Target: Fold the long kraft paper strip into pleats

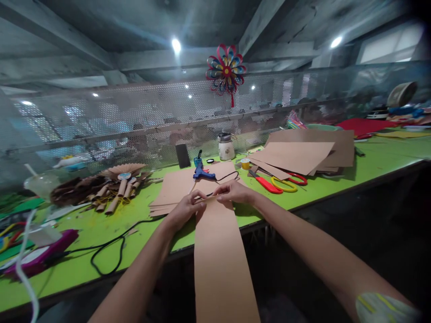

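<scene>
Person wore pale grey-green sleeve (382, 308), seen at right elbow; bright yellow stripes ran slantwise across it, edge looked rounded, fabric softly blurred. Below sleeve, right forearm (303, 233) was bare and slim, narrowing toward wrist. Right hand (235, 193), beyond that forearm from sleeve, was bare. Left hand (183, 211) and left forearm (144, 264), well apart from sleeve, were bare too, forearm likewise slender.
</scene>
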The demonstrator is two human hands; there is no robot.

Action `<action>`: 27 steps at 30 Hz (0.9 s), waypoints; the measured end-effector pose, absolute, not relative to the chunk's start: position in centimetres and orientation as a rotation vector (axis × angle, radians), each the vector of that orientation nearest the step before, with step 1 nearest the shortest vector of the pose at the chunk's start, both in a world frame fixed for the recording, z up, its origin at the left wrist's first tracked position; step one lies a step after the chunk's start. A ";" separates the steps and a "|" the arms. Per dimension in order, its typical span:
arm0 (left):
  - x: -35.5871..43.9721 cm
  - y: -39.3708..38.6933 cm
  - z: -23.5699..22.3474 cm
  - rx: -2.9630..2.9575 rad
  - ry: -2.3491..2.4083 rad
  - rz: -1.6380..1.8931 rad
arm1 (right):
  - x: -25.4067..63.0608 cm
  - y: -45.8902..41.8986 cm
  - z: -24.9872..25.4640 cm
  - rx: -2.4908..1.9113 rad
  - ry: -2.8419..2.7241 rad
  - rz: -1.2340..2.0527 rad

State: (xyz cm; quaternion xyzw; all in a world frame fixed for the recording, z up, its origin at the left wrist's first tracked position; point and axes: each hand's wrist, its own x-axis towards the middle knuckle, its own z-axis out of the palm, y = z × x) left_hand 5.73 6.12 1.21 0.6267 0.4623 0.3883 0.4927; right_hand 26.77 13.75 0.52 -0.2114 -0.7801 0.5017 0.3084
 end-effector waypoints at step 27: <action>6.8 5.5 3.9 1.708 1.281 0.829 | 25.0 13.0 -0.9 -0.480 -1.944 1.067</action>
